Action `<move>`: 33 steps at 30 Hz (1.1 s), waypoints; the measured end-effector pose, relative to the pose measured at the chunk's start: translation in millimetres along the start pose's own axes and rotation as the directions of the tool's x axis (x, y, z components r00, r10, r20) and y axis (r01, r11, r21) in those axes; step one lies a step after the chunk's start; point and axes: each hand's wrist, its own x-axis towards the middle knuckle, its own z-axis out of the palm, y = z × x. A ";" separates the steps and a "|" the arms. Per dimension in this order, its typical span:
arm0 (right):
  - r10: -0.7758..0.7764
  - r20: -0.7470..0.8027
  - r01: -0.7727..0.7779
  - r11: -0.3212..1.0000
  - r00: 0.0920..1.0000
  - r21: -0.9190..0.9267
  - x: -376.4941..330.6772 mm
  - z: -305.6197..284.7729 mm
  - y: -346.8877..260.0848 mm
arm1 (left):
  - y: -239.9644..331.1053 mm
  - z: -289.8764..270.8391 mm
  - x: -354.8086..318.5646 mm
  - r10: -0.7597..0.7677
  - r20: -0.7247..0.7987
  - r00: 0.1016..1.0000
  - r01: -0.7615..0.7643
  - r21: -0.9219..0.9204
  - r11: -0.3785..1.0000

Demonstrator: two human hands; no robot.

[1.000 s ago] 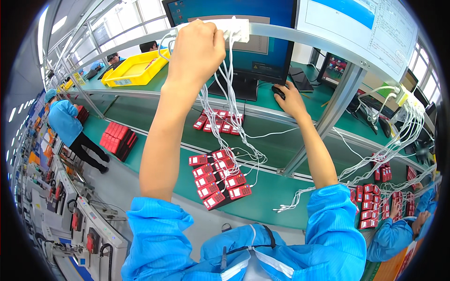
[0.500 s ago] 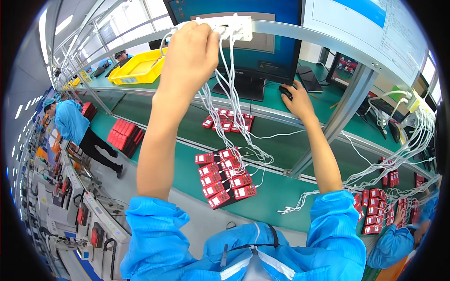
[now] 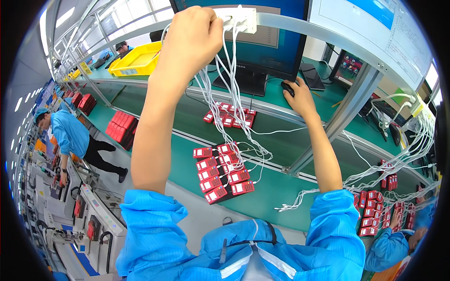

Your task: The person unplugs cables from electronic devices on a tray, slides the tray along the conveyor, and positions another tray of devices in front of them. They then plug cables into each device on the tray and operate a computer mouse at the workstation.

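Note:
My left hand is raised with its fingers curled at the left end of a white multi-port hub on the metal rail; the hand hides what the fingertips hold. White cables hang from the hub to a cluster of red handheld devices with small keypads, set in rows on the green bench below. My right hand rests over a black computer mouse on the upper shelf. In front of me stands a monitor with a window on its blue screen.
A yellow bin sits left on the shelf. Stacks of red devices lie along the bench. At right, a metal post and a second cable bundle stand beside more red devices. A person in blue works at left, another at right.
My view has shifted slightly, and my left hand appears a little higher at the hub. The right hand stays on the mouse. The person at left now reaches toward the machines.

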 end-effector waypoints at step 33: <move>-0.104 0.043 0.107 0.989 0.994 -0.100 7.9 6.1 -0.4 | -78.5 -172.2 -199.1 -0.094 -0.575 0.813 -0.267 -0.511 0.817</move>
